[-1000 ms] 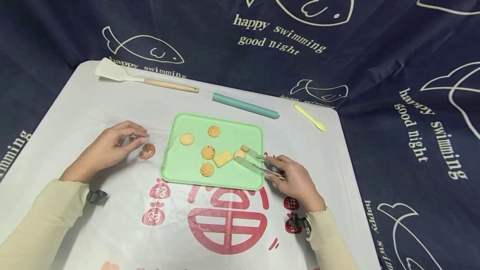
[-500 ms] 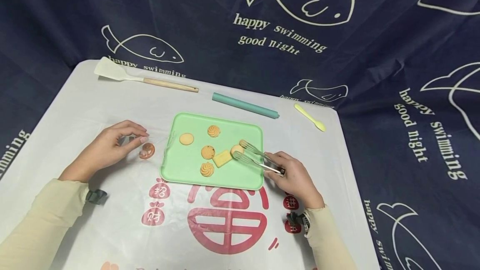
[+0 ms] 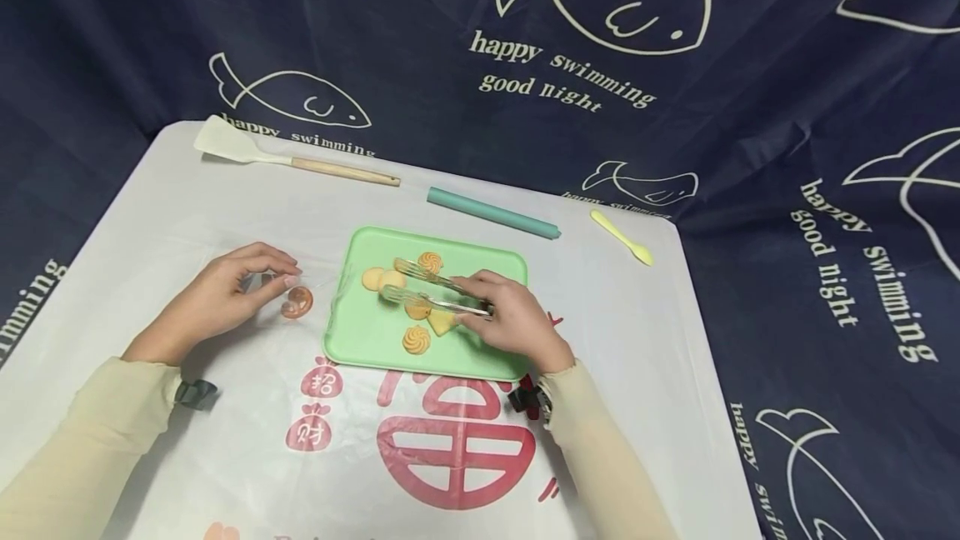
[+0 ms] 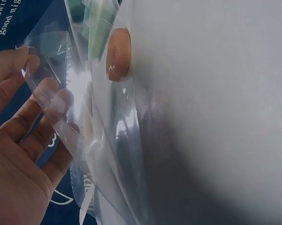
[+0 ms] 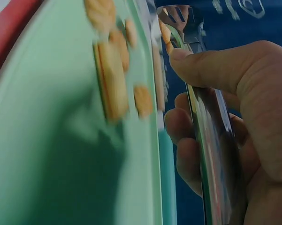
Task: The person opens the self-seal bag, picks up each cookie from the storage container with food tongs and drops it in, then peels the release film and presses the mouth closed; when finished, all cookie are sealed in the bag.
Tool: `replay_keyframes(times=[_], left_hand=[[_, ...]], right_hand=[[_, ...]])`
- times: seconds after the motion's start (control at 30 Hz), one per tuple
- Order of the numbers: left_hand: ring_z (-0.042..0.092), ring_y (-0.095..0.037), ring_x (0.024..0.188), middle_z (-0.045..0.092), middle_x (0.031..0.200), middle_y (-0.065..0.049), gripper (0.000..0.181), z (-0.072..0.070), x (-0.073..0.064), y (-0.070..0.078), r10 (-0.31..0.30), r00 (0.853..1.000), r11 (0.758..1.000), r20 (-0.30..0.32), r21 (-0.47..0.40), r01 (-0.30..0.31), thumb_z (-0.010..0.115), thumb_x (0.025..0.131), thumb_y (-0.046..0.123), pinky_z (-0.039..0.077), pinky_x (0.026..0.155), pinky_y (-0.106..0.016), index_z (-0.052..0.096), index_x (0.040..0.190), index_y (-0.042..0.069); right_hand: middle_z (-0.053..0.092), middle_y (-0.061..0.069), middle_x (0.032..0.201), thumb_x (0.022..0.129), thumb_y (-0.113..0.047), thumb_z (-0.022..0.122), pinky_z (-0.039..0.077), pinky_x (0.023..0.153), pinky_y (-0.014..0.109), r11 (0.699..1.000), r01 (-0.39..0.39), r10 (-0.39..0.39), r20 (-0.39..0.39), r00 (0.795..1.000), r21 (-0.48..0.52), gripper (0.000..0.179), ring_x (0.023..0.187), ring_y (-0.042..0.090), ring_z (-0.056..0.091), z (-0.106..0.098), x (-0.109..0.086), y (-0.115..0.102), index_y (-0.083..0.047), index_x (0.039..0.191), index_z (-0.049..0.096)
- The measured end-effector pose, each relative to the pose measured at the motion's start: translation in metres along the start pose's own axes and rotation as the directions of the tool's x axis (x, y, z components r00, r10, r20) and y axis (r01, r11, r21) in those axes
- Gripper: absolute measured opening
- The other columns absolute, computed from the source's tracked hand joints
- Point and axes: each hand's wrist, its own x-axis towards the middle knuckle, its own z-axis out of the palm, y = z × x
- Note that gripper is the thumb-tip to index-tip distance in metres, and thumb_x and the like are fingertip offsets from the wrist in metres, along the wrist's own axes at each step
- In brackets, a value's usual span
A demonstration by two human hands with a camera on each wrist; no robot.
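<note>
In the head view my right hand (image 3: 517,319) grips metal tongs (image 3: 453,307) over the light green tray (image 3: 352,327). A round pale cookie (image 3: 392,279) sits between the tongs' tips, overlapping another plain round cookie (image 3: 371,278) in this view. Beneath and around the tongs are two swirled cookies (image 3: 416,340), a round one (image 3: 417,310) and a yellow rectangular biscuit (image 3: 440,322), partly hidden. At the tray's left, my left hand (image 3: 225,290) pinches the edge of a clear plastic bag (image 4: 105,157) between thumb and finger. A glossy reddish-brown curved piece (image 4: 118,55) shows by the bag.
Along the table's back edge lie a white spatula (image 3: 225,140) with a wooden handle, a teal stick (image 3: 491,212) and a small yellow spoon (image 3: 622,237). The white tablecloth (image 3: 255,457) carries red printing. A dark blue fish-print cloth (image 3: 420,40) hangs behind.
My right hand and the tongs have moved left across the tray, carrying the round cookie from the right side to beside the plain cookie. The left hand has stayed in place.
</note>
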Motion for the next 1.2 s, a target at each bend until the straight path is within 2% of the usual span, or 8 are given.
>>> replay_keyframes(times=[0.23, 0.43, 0.57, 0.77, 0.93, 1.2], left_hand=[[0.059, -0.012, 0.105, 0.069, 0.109, 0.003, 0.016, -0.002, 0.0, 0.002, 0.007, 1.0, 1.0, -0.016, 0.017, -0.007, 0.078, 0.088, 0.001, 0.035, 0.097, -0.011, 0.077, 0.101, 0.011], [0.059, -0.011, 0.105, 0.069, 0.107, 0.002, 0.015, -0.001, 0.0, 0.0, 0.019, 0.999, 0.999, -0.047, 0.03, -0.018, 0.079, 0.088, 0.001, 0.036, 0.096, -0.011, 0.077, 0.099, 0.011], [0.058, -0.009, 0.104, 0.069, 0.106, 0.002, 0.018, -0.001, -0.001, -0.001, 0.025, 0.997, 1.0, -0.073, 0.019, -0.024, 0.08, 0.086, 0.0, 0.037, 0.095, -0.011, 0.078, 0.099, 0.012], [0.058, -0.008, 0.105, 0.069, 0.108, 0.0, 0.019, -0.003, 0.0, 0.003, 0.026, 0.997, 1.0, -0.07, 0.006, -0.026, 0.08, 0.086, -0.001, 0.037, 0.095, -0.01, 0.078, 0.1, 0.012], [0.058, -0.01, 0.105, 0.069, 0.108, 0.001, 0.018, -0.005, 0.0, 0.005, 0.02, 0.997, 1.0, -0.071, 0.018, -0.019, 0.08, 0.087, 0.0, 0.036, 0.096, -0.01, 0.078, 0.099, 0.013], [0.058, -0.012, 0.107, 0.069, 0.11, 0.001, 0.02, -0.006, 0.0, 0.008, 0.02, 0.997, 1.0, -0.07, 0.023, -0.018, 0.08, 0.087, 0.002, 0.035, 0.097, -0.01, 0.078, 0.102, 0.014]], right_hand=[[0.065, -0.005, 0.118, 0.093, -0.03, 0.076, 0.047, 0.072, 0.026, 0.994, 0.102, -0.097, 0.111, 0.989, -0.036, 0.05, 0.078, 0.004, 0.053, 0.026, 0.04, -0.031, -0.02, 0.14, 0.063], [0.066, -0.002, 0.119, 0.095, -0.032, 0.074, 0.046, 0.067, 0.024, 0.988, 0.144, -0.134, 0.176, 0.975, -0.048, 0.049, 0.075, 0.003, 0.051, 0.038, 0.055, -0.046, -0.021, 0.141, 0.062], [0.066, -0.002, 0.12, 0.095, -0.032, 0.074, 0.046, 0.067, 0.024, 0.986, 0.153, -0.136, 0.207, 0.969, -0.068, 0.048, 0.075, 0.004, 0.051, 0.042, 0.061, -0.048, -0.02, 0.14, 0.063], [0.066, -0.003, 0.119, 0.095, -0.031, 0.072, 0.047, 0.066, 0.024, 0.983, 0.16, -0.133, 0.242, 0.961, -0.094, 0.048, 0.077, 0.004, 0.053, 0.045, 0.072, -0.052, -0.02, 0.141, 0.062], [0.065, -0.004, 0.122, 0.094, -0.03, 0.072, 0.048, 0.067, 0.023, 0.979, 0.175, -0.141, 0.265, 0.954, -0.106, 0.048, 0.082, 0.004, 0.058, 0.049, 0.085, -0.063, -0.02, 0.141, 0.063], [0.064, -0.006, 0.12, 0.093, -0.029, 0.073, 0.045, 0.062, 0.022, 0.977, 0.164, -0.121, 0.28, 0.952, -0.136, 0.049, 0.084, 0.003, 0.056, 0.054, 0.102, -0.08, -0.021, 0.14, 0.063]])
